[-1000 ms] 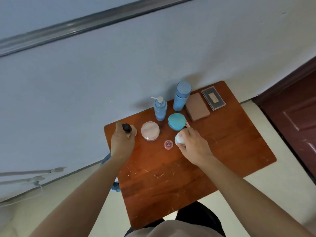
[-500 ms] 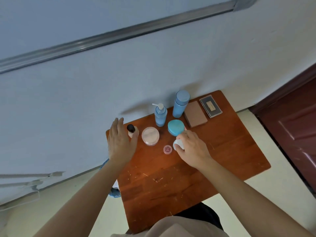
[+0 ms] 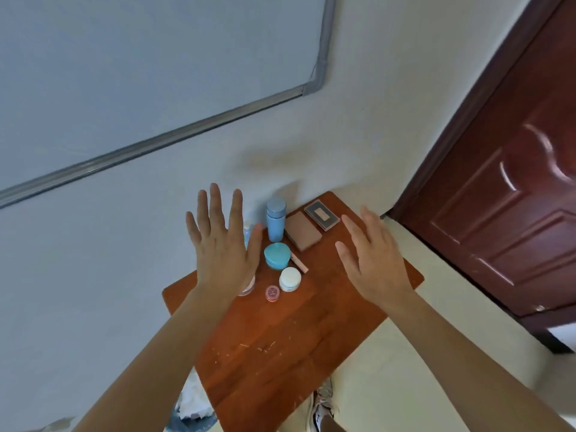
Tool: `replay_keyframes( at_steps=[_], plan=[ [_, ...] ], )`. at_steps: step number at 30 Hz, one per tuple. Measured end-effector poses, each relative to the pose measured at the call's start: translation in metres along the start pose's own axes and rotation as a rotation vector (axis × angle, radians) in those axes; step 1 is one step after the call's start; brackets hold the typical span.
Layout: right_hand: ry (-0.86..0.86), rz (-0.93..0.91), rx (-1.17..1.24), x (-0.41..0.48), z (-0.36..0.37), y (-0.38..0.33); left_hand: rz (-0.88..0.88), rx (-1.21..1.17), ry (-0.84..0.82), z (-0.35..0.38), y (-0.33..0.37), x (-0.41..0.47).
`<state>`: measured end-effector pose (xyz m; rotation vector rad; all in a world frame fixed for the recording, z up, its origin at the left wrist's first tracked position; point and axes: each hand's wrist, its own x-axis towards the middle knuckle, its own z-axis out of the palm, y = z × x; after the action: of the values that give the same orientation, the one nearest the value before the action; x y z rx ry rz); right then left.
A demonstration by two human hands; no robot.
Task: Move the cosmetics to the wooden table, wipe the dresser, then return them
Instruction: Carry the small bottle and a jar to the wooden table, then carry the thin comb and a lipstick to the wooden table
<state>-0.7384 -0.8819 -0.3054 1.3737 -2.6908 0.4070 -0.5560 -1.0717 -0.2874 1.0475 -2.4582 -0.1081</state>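
Cosmetics stand at the far end of the wooden table (image 3: 290,344): a tall blue bottle (image 3: 275,218), a teal jar (image 3: 276,256), a small white jar (image 3: 290,279), a tiny pink pot (image 3: 272,293), a pink lipstick tube (image 3: 299,264), a brown case (image 3: 302,231) and a dark palette (image 3: 321,215). My left hand (image 3: 223,244) is raised over the table's far left with fingers spread, holding nothing; it hides the pump bottle and most of the round powder compact (image 3: 248,286). My right hand (image 3: 369,260) hovers open right of the jars, holding nothing.
The table stands against a white wall under a whiteboard frame (image 3: 156,141). A dark red door (image 3: 511,194) is at the right. A blue and white thing (image 3: 194,406) lies on the floor left of the table. A shoe (image 3: 321,410) shows at the near edge.
Both hands have let go of the items and lifted up with fingers straight. The white jar now stands alone beside the pink pot. The view has tilted upward and to the right.
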Motion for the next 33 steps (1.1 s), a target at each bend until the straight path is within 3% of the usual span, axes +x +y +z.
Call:
replay_keyframes(
  at_steps=[10,18,26,33],
  plan=[
    [0.334,0.187,-0.077,-0.097,-0.116,0.126,0.411,-0.112,0.087,-0.044,0.193,-0.004],
    [0.544,0.403,-0.134,-0.259,-0.211,0.287,0.659,-0.192,0.088,-0.054,0.415,-0.085],
    [0.598,0.614,-0.241,-0.422,-0.264,0.425,0.918,-0.286,-0.001,-0.04,0.626,-0.191],
    [0.587,0.809,-0.27,-0.5,-0.28,0.537,1.109,-0.327,-0.052,0.002,0.768,-0.233]
  ],
)
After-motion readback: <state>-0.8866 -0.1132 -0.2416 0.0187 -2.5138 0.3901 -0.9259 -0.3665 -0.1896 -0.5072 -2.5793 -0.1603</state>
